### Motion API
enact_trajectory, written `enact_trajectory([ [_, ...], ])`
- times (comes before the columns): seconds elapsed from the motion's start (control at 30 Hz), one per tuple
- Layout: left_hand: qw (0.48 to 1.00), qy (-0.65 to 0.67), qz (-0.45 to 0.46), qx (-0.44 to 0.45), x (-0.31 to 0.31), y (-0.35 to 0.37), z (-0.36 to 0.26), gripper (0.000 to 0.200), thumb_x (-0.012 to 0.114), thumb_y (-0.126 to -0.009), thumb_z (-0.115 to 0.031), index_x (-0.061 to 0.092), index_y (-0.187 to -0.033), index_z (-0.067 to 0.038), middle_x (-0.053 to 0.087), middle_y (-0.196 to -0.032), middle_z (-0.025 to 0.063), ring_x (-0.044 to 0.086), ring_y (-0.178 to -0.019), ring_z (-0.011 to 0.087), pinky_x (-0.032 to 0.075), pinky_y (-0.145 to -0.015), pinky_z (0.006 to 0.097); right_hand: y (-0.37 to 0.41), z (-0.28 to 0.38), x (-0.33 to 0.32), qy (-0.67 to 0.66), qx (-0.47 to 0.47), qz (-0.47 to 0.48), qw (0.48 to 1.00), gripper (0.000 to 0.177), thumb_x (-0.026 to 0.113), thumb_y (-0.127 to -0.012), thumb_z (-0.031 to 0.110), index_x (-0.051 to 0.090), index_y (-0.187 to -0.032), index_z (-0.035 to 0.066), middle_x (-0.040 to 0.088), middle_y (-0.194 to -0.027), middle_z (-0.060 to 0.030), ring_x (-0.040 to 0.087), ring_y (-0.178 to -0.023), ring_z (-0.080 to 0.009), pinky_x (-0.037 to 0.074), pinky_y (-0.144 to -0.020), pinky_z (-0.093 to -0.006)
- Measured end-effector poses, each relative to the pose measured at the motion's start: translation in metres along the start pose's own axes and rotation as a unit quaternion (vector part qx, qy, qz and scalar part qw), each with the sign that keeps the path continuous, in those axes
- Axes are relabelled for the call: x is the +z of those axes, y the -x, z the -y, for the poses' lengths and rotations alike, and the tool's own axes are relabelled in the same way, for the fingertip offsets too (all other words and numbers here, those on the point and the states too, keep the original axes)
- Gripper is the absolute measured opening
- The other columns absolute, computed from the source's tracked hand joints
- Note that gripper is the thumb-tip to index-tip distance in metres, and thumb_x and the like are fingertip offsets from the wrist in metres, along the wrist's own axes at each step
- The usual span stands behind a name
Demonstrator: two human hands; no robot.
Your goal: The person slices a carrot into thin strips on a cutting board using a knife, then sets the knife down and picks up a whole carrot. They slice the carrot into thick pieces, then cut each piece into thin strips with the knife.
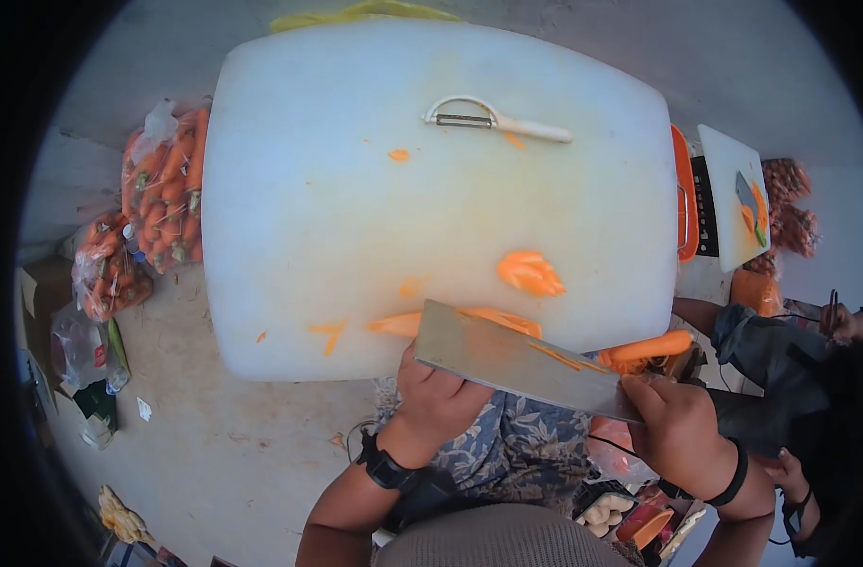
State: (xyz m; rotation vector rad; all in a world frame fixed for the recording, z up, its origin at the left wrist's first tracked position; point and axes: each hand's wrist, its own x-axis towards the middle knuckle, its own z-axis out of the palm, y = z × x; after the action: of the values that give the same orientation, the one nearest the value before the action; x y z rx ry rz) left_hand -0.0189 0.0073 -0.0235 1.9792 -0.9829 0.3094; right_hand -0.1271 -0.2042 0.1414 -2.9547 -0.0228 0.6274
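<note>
My right hand [677, 425] grips the handle end of a wide cleaver [507, 354] at the board's near edge. The blade's flat side faces up, with thin carrot strips stuck to it. Curled against the blade's far end is my left hand [436, 406]; its fingertips are hidden behind the metal. Sliced carrot [393, 324] shows beyond the blade on the white cutting board [356, 208]. A whole peeled carrot [650, 346] lies by my right hand. Farther in, a fanned pile of carrot slices [530, 272] rests on the board.
A white peeler [497, 121] lies near the board's far side. Bags of carrots [167, 198] stand on the left. To the right are an orange tub [684, 189], another cutting board [729, 208] with a knife, and a co-worker's dark clothing [771, 369].
</note>
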Motion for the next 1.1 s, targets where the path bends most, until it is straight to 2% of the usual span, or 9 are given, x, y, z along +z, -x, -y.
enact_trajectory([
  [0.23, 1.0, -0.019, -0.01, 0.005, -0.002, -0.008, -0.002, 0.025, 0.069, -0.06, -0.009, 0.072, -0.084, -0.014, 0.064, -0.1, -0.0005, 0.056, -0.097, 0.0228, 0.051, -0.081, 0.0354, -0.014, -0.005, -0.011, -0.025, -0.017, 0.042, 0.999, 0.04, 0.076, -0.063, 0.02, 0.057, -0.094, 0.003, 0.054, -0.068, -0.0087, 0.06, -0.063, -0.028, 0.048, -0.055, -0.0382],
  [0.37, 1.0, -0.018, -0.014, -0.003, -0.002, -0.008, -0.003, 0.025, 0.068, -0.06, -0.008, 0.072, -0.084, -0.014, 0.064, -0.101, -0.0001, 0.056, -0.098, 0.0228, 0.051, -0.082, 0.0358, -0.018, -0.004, -0.014, -0.037, -0.017, 0.027, 0.999, 0.038, 0.075, -0.063, 0.017, 0.057, -0.094, 0.003, 0.054, -0.067, -0.0086, 0.06, -0.062, -0.0284, 0.049, -0.056, -0.0395],
  [0.57, 1.0, -0.018, -0.001, -0.014, -0.004, -0.006, -0.007, 0.025, 0.068, -0.062, -0.008, 0.073, -0.085, -0.014, 0.064, -0.102, 0.0004, 0.057, -0.101, 0.0232, 0.049, -0.088, 0.0369, -0.021, 0.001, -0.022, -0.028, -0.002, 0.075, 0.997, 0.037, 0.074, -0.064, 0.017, 0.056, -0.093, 0.002, 0.055, -0.066, -0.0095, 0.06, -0.061, -0.0288, 0.049, -0.055, -0.0397],
  [0.83, 0.999, -0.003, 0.014, -0.042, -0.002, -0.003, -0.005, 0.026, 0.071, -0.064, -0.008, 0.074, -0.09, -0.012, 0.063, -0.11, 0.003, 0.058, -0.105, 0.0264, 0.047, -0.091, 0.041, -0.026, -0.002, -0.024, -0.039, -0.011, 0.07, 0.997, 0.023, 0.068, -0.069, 0.011, 0.054, -0.086, 0.003, 0.053, -0.064, -0.0096, 0.059, -0.055, -0.0276, 0.048, -0.05, -0.0385],
  [0.97, 0.999, 0.013, 0.02, -0.048, -0.004, 0.0, -0.005, 0.028, 0.071, -0.064, -0.007, 0.074, -0.092, -0.012, 0.065, -0.108, 0.0039, 0.06, -0.104, 0.0282, 0.047, -0.091, 0.042, -0.027, -0.002, -0.028, -0.027, -0.013, 0.097, 0.995, 0.019, 0.064, -0.072, 0.01, 0.054, -0.085, 0.003, 0.053, -0.064, -0.009, 0.059, -0.054, -0.026, 0.047, -0.048, -0.038],
  [1.1, 0.992, 0.06, 0.043, -0.1, -0.005, 0.004, -0.005, 0.026, 0.07, -0.067, -0.007, 0.074, -0.092, -0.011, 0.067, -0.105, 0.0043, 0.062, -0.1, 0.029, 0.047, -0.09, 0.0427, -0.028, -0.005, -0.026, -0.014, -0.042, 0.085, 0.995, 0.015, 0.061, -0.073, 0.008, 0.056, -0.086, 0.001, 0.054, -0.063, -0.0083, 0.058, -0.052, -0.0237, 0.046, -0.046, -0.036],
])
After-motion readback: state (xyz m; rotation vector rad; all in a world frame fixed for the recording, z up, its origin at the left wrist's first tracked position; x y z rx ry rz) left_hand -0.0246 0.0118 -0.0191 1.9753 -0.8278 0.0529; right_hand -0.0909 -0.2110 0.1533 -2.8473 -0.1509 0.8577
